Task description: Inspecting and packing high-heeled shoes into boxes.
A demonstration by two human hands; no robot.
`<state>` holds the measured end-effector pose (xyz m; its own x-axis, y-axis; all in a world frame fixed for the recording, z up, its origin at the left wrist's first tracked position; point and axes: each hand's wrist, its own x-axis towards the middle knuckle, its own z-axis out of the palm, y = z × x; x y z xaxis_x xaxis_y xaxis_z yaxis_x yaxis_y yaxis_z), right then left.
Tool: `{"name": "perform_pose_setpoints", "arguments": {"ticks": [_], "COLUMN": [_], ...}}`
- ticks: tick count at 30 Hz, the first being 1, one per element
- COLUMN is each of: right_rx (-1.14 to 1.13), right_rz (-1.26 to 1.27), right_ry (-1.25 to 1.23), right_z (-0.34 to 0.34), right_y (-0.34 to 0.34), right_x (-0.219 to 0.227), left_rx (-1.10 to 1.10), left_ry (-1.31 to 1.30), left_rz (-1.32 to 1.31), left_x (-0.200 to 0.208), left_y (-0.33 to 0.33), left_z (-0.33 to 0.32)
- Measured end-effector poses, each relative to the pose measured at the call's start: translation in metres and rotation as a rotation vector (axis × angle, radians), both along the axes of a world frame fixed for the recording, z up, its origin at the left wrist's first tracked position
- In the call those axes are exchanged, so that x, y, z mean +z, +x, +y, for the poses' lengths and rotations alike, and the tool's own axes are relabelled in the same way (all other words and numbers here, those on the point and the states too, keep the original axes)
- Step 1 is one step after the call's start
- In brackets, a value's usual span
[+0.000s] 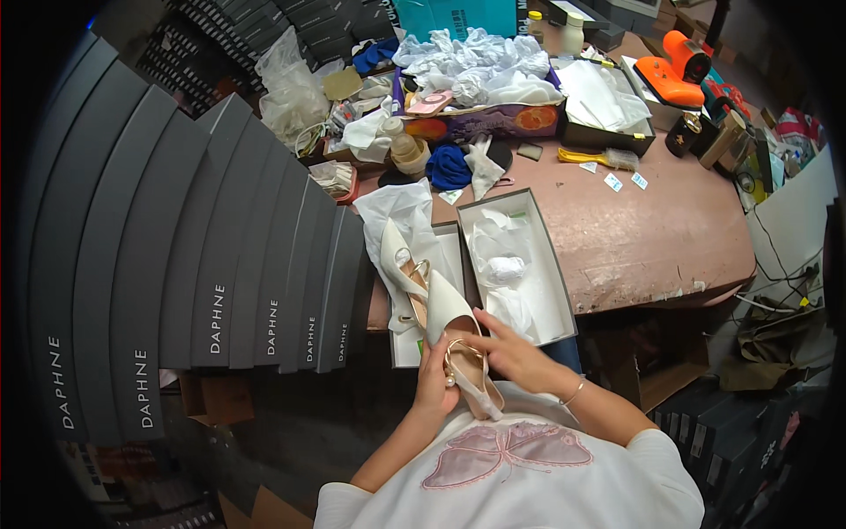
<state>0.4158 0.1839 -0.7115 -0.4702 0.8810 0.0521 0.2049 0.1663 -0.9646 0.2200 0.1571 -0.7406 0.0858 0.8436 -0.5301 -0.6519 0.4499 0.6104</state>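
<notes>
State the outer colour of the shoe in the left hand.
The shoe is creamy white outside; see the head view.

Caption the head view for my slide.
Left hand holds a white shoe, right hand touching it; another shoe and open shoebox lie beyond.

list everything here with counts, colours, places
held shoe: one, white, lower centre
other shoe: one, white, beside it
open box parts: two, grey-white, table edge
tissue: several, white, boxes
stacked boxes: many, dark grey, left
table: one, pinkish, centre
carton: one, purple, table back
brush: one, yellow, table right
device: one, orange, upper right
clutter: uncounted, mixed, table back
shirt: one, white, lower edge
left fingers: several, bare, holding shoe
right fingers: several, bare, on shoe
</notes>
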Motion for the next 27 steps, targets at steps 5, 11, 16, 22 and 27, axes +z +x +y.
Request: {"name": "perform_pose_setpoints", "arguments": {"ticks": [5,11,16,22,27], "right_rx": [-0.297,-0.228,-0.460,-0.074,0.001], "right_rz": [-0.540,-0.743,0.020,-0.167,-0.568], "right_ry": [0.575,0.373,0.000,0.233,0.413], "right_z": [0.088,0.104,0.063,0.028,0.025], "right_y": [0.035,0.036,0.053,0.000,-0.011], "right_x": [-0.021,-0.061,-0.016,0.031,0.014], "left_rx": [-0.224,-0.218,-0.267,-0.291,-0.273], "left_ry": [-0.110,-0.117,-0.109,0.033,0.070], "left_rz": [-0.156,-0.143,-0.290,-0.055,0.016], "left_x": [0.000,0.007,0.006,0.023,0.018], "left_y": [0.000,0.001,-0.002,0.013,0.016], "left_z": [0.015,0.001,-0.016,-0.001,-0.009]}}
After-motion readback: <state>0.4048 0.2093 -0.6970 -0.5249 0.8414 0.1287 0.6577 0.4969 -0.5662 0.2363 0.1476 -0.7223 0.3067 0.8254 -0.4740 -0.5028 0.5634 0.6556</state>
